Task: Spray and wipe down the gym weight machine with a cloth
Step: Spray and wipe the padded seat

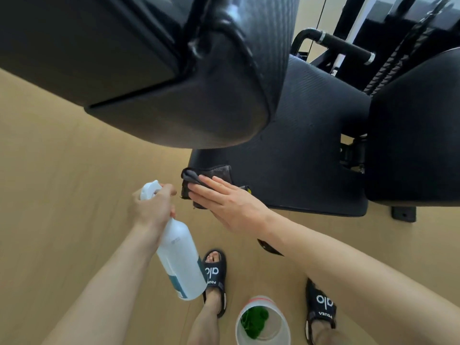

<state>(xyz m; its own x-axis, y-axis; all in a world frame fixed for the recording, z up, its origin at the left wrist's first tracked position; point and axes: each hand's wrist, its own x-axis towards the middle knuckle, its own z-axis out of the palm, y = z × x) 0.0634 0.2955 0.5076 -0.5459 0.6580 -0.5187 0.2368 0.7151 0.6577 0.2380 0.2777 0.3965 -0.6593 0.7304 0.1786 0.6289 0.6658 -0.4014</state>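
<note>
Wiping the black seat pad's front corner

The right hand (pixel 224 205) lies flat, fingers straight, pressing a dark grey cloth (pixel 199 178) onto the seat pad (pixel 298 145); the left hand (pixel 154 207) grips a white spray bottle (pixel 180 260) just beside it.

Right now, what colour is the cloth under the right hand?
Dark grey cloth, pressed flat by the right hand; head view.

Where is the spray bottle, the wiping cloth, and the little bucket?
spray bottle (pixel 179 255), head view, on its clear body below the gripping hand
cloth (pixel 196 176), head view, on the dark fold above the fingers
bucket (pixel 283 327), head view, on its pale inner wall
</note>
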